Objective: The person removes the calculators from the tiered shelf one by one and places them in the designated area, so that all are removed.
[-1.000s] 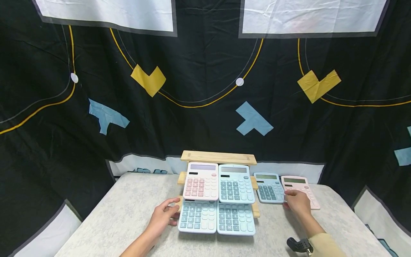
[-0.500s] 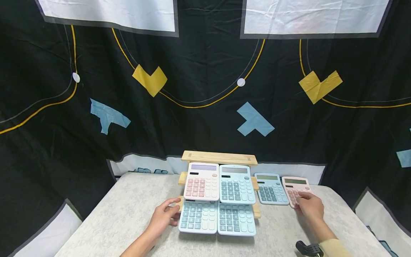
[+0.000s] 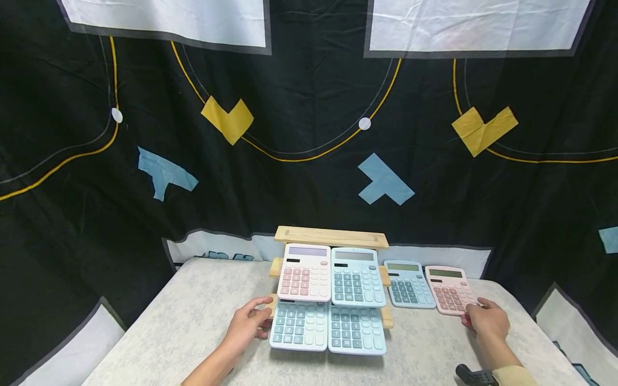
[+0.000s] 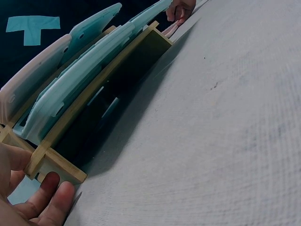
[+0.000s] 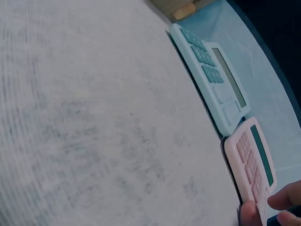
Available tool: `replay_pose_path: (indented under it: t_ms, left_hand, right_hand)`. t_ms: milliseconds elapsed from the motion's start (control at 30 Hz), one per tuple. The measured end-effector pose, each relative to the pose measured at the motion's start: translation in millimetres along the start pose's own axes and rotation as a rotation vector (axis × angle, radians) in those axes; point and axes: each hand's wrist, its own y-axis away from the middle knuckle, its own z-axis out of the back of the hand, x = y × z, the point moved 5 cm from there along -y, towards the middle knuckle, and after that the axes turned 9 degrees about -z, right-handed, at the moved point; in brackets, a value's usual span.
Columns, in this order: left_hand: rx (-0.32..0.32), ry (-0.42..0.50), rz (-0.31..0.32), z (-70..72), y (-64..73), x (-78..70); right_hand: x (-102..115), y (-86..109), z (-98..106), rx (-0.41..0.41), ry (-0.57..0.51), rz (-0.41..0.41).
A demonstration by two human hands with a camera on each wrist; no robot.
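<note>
Head view, twelve o'clock toward the dark cloth (image 3: pixel 309 203): where is the loose pink calculator (image 3: pixel 451 298)?

On the table (image 3: pixel 203 300), at ten o'clock from the right hand (image 3: pixel 487 320), with a loose blue calculator (image 3: pixel 410 285) just beside it at nine o'clock

How is its long axis set?

Slightly askew, from between five and six o'clock up to between eleven and twelve, display at the upper end

Which hand is nearer?

The right, plainly. Its thumb and fingers curl about the corner between four and five o'clock and seem to pinch it; how firmly, I cannot tell

And the left hand (image 3: pixel 246 321)?

Well apart from it, with the loose pink calculator at about three o'clock. That hand grips the eight o'clock end of the wooden stand (image 3: pixel 331 237), where four propped calculators (image 3: pixel 318 289) sit in two tiers

So what does the move turn on?

I'd judge the right hand being on the outer side, the blue neighbour on the opposite one
</note>
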Motion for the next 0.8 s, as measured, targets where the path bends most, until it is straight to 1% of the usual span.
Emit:
replay_pose_path:
  t_ms: [200, 333, 433, 800]
  left_hand:
    - [0.000, 0.006, -0.004, 0.0, -0.2, 0.2]
    - [0.000, 0.004, -0.003, 0.0, -0.7, 0.4]
    - [0.001, 0.004, 0.002, 0.1, -1.0, 0.9]
    - [-0.003, -0.005, 0.014, 0.7, -1.4, 2.6]
  right_hand:
    - [-1, -4.2, -1, 0.048, -0.028, -0.012]
    - [-1, -6.5, -3, 0.072, -0.009, -0.006]
    - [-1, -7.9, -5, 0.072, 0.000, 0.008]
    - [-2, -9.9, -9, 0.105, -0.028, 0.006]
